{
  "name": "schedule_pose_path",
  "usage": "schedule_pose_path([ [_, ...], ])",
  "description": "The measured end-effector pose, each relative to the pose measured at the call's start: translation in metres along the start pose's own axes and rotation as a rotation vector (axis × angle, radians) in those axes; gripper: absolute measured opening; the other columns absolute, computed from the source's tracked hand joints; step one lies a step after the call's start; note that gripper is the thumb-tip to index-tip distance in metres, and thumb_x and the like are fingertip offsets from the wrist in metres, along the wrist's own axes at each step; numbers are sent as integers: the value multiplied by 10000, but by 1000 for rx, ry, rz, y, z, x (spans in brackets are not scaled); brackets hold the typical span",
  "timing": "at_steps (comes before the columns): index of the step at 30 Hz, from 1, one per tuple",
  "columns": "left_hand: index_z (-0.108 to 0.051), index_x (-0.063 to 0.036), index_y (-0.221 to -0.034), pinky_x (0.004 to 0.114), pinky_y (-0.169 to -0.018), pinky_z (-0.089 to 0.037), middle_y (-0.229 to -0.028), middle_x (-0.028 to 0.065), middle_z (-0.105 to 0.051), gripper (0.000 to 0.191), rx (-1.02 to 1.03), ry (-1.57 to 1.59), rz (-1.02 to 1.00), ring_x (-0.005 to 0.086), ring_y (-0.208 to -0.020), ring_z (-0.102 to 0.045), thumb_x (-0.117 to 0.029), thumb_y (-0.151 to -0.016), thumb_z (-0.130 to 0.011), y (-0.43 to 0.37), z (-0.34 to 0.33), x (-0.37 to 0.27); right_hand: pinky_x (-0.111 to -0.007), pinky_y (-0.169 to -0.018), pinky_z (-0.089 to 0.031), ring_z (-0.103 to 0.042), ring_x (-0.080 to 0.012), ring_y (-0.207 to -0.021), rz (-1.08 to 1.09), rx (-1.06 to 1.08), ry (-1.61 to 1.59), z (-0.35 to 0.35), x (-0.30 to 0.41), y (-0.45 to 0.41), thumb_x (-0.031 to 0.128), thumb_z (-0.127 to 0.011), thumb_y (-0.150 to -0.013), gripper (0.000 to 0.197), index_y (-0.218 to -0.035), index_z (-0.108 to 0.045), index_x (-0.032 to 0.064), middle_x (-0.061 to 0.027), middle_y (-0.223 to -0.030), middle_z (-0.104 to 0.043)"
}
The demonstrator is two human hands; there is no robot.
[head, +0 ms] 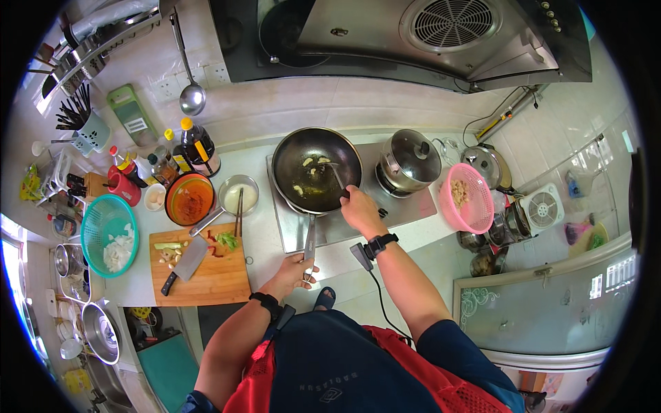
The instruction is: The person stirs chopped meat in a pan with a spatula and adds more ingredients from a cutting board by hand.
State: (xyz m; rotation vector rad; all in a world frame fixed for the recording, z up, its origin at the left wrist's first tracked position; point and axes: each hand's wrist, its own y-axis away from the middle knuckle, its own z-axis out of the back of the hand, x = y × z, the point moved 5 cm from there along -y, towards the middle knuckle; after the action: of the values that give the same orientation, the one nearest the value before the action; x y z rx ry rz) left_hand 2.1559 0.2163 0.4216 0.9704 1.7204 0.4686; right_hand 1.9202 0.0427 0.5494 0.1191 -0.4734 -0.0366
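Note:
A black frying wok [330, 180] sits on the left burner of the steel gas stove, with oil and several pale pieces, perhaps ginger or garlic, in its bottom. My left hand [294, 273] grips the wok's metal handle [310, 242] near its end. Over the wok's right rim, my right hand [361, 209] is closed on the dark grip of a spatula [338, 176], whose metal end reaches down among the pieces. On the left, a cleaver [191, 258] lies on a wooden cutting board [206, 291] beside garlic cloves, dried red chillies and chopped greens.
A lidded steel pot [410, 160] occupies the right burner. Beyond it stands a pink basket [485, 206] of pale chunks. To the left are a saucepan [248, 196] with chopsticks, an orange-red bowl [190, 199], a turquoise basket [95, 258] and sauce bottles [199, 149]. A range hood [361, 41] hangs above.

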Motion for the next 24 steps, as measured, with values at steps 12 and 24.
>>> schedule_pose_path([
  [12, -665, -34, -1503, 415, -699, -683, -1335, 161, -793, 405, 30, -21, 20, 276, -917, -819, -345, -1250, -723, -5, -5, -4, -668, -1037, -631, -809, -543, -1193, 88, 122, 64, 6, 2, 60, 246, -732, -1142, 319, -1418, -721, 88, -279, -1243, -857],
  [24, -672, -44, -1534, 428, -757, -711, -1340, 158, -804, 429, 38, -6, 23, 286, -943, -828, -361, -1253, -737, -9, 5, 0, -641, -1036, -648, -827, -527, -1165, 90, 204, 145, 39, -13, 56, 233, -738, -1136, 289, -1374, -751, 71, -260, -1197, -874],
])
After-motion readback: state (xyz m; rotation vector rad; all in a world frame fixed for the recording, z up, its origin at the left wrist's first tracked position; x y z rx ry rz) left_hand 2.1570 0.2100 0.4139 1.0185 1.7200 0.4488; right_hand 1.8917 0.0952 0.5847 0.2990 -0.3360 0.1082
